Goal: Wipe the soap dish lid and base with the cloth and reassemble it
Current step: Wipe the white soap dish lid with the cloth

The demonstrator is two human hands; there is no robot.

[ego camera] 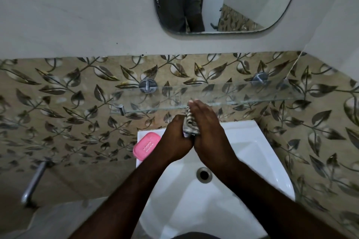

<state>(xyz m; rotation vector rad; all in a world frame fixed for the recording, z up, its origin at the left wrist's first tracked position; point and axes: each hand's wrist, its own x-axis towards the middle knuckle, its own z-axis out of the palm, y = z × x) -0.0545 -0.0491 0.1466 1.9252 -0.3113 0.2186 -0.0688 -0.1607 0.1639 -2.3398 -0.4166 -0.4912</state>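
Fingers press striped cloth; pink slotted dish.

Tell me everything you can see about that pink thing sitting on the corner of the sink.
The pink plastic soap dish is an oblong with rounded corners and a raised rim. Rows of small slots show pale in its middle. It lies flat but turned at an angle on the back left corner of the white ceramic sink, next to the leaf-patterned wall tiles. Neither hand touches it. Whether this is the lid, the base or both together cannot be told.
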